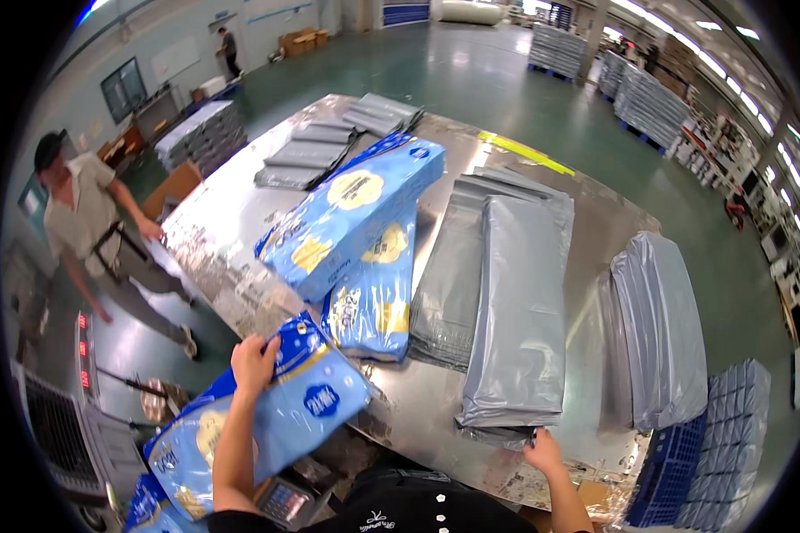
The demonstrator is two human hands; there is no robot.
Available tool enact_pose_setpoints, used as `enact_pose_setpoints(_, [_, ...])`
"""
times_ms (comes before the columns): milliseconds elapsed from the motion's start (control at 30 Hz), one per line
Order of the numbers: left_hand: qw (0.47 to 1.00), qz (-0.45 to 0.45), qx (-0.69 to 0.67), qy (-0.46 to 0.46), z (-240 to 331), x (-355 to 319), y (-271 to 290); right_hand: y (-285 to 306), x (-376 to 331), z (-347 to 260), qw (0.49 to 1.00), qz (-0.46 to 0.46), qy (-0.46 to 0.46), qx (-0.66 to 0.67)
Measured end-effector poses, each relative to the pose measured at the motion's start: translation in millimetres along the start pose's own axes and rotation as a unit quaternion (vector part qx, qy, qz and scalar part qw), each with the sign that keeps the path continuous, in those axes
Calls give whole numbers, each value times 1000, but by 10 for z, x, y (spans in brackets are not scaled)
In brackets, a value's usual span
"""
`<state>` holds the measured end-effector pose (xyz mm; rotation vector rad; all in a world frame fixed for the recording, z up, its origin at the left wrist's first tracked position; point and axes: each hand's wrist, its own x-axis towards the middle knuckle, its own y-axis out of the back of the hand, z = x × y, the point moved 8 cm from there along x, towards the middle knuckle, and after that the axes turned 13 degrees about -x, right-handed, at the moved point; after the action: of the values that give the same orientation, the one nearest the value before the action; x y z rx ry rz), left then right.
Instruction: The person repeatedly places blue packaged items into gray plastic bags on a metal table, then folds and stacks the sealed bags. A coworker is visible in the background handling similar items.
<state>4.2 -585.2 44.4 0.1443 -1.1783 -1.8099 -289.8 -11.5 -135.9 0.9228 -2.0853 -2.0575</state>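
While the left hand [254, 360] grips the top edge of a blue pack [267, 417] at the counter's [240, 213] near left edge, the right hand [542, 449] pinches the near end of the grey bag stack [517, 311]; peeling one bag only seems advisable.

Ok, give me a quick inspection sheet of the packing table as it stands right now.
Surface: metal table, shiny, with scuffed edges.
Job's things: blue pack held at the near left edge; two more blue packs stacked mid-table; stack of grey mailer bags in front.
Clutter: more grey bags at right and grey bag piles at the far end.
Hands: left hand grips the blue pack's top; right hand pinches the near edge of the grey stack.
Cables: nothing seen.
Surroundings: another person at the table's left; blue crate at right; green floor, stacked pallets beyond.
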Motion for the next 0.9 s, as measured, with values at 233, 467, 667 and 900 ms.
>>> enact_pose_setpoints(233, [923,261,-113,-259,1864,1133,1379,-207,44,150,993,53,-75,71])
enact_pose_setpoints(467, [853,438,-36,-280,2362,3034,805,-268,-130,385,990,91,-76,73])
enact_pose_setpoints(667, [824,-530,-190,-64,2223,-364,-2956,-26,-761,343,940,270,-112,176])
enact_pose_setpoints(900, [799,-518,-280,123,1652,-2210,-3672,-398,172,-703,939,297,54,166])
